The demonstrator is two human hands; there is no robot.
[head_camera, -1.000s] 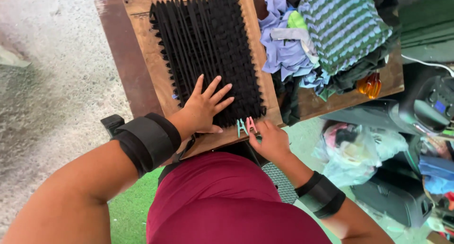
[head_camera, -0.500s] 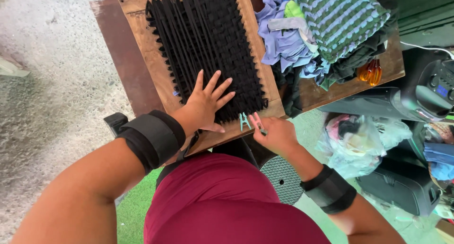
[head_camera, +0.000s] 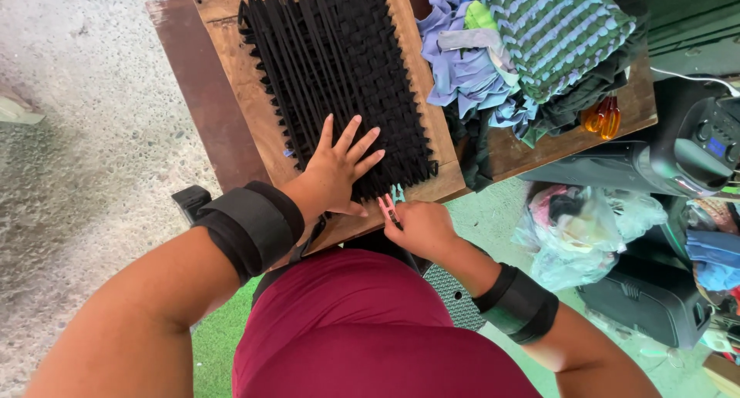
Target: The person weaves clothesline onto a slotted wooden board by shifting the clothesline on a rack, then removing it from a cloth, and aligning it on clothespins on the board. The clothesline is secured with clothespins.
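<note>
A speckled concrete floor (head_camera: 85, 136) fills the left of the frame, and a wooden board (head_camera: 231, 28) slants from upper centre toward the middle, its top edge cut off. On it lies a black woven mat (head_camera: 339, 67), its long axis running from the frame's top down to centre, the strips hard to tell apart. The left hand (head_camera: 339, 167) rests flat on the mat's lower end, fingers spread. The right hand (head_camera: 420, 227), just below the mat's lower right corner, is closed around pink and teal clothespins (head_camera: 389, 205); its fingertips are hidden. Cloth scraps (head_camera: 470, 59) heap at upper right.
</note>
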